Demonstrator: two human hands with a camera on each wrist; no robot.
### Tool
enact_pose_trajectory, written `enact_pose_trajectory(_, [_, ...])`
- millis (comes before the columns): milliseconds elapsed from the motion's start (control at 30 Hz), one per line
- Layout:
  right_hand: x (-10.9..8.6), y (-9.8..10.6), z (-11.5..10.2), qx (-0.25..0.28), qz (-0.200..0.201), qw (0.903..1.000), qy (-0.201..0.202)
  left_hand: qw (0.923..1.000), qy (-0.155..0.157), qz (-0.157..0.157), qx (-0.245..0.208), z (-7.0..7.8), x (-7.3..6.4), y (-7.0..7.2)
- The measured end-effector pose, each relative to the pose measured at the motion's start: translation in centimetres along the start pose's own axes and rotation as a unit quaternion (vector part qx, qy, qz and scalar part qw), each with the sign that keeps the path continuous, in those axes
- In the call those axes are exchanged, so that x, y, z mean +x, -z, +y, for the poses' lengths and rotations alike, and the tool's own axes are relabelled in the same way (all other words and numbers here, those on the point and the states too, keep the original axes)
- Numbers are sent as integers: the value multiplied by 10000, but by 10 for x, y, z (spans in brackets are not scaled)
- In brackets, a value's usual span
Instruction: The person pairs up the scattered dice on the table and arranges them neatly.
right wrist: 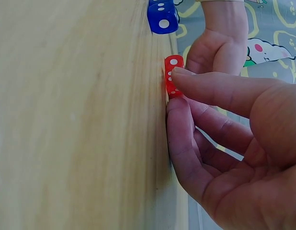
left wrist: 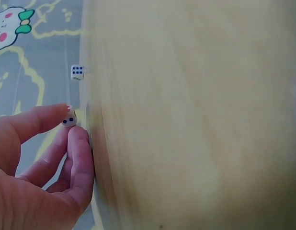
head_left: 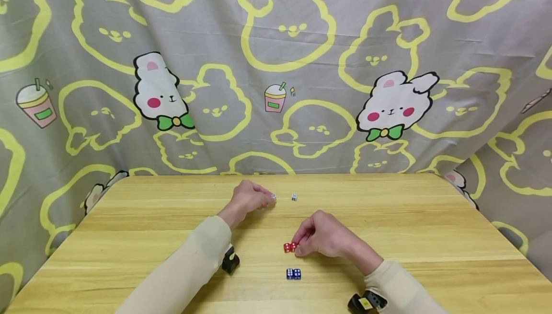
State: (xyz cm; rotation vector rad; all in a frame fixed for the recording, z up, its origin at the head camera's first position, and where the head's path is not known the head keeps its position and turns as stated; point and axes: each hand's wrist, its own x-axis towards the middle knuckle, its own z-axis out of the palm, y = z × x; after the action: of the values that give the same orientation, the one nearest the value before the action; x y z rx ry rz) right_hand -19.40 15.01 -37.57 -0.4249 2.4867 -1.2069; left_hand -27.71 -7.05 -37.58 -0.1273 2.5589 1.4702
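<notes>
Between thumb and fingertips, my left hand (head_left: 251, 197) pinches a white die (left wrist: 69, 118) on the far part of the table. A second white die (head_left: 294, 197) stands a short way to its right, six blue dots facing the left wrist view. Nearer to me, my right hand (head_left: 325, 238) pinches a red die (head_left: 294, 246) by its sides, its thumb partly covering it. Another red die (head_left: 287, 248) sits right beside that one, on its left. Two blue dice (head_left: 293, 274) stand side by side in front of the red pair.
The wooden table (head_left: 142, 237) reaches back to a grey curtain (head_left: 258, 136) printed with yellow outlines and cartoon rabbits. Black wrist devices are worn on both arms, the left one (head_left: 230, 260) hanging below the sleeve.
</notes>
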Motion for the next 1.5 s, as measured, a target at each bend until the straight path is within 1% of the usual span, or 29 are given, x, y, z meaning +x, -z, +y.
enact_pose_trajectory(167, [0, 0, 0, 7, -6, 10000, 28, 9999, -74, -56, -139, -1, -4, -1])
enact_pose_trajectory(267, [0, 0, -1, 6, -4, 10000, 36, 9999, -68, -79, -131, -1, -6, -1])
enact_pose_trajectory(433, [0, 0, 0, 1, -5, 10000, 21, 9998, -50, -170, -13, -1, -12, -2])
enact_pose_trajectory(600, [0, 1, 0, 1, -4, 10000, -3, 9991, -166, -379, 93, 0, -16, -4])
enact_pose_trajectory(800, [0, 2, 0, -1, -19, 10000, -6, 9974, -211, -645, 223, 1, -22, -6])
enact_pose_trajectory(1000, [1, 1, 0, 7, -48, 10000, -26, 9955, -387, -833, 247, -1, -28, -8])
enact_pose_trajectory(1233, [0, 2, 0, 11, -49, 10000, -63, 9915, -553, -1042, 543, 1, -36, -10])
enact_pose_trajectory(1367, [0, 2, 1, 24, -64, 10000, -45, 9901, -602, -1117, 609, 0, -38, -10])
enact_pose_trajectory(1500, [0, 1, 0, 34, -66, 10000, -34, 9895, -638, -1100, 684, 0, -41, -10])
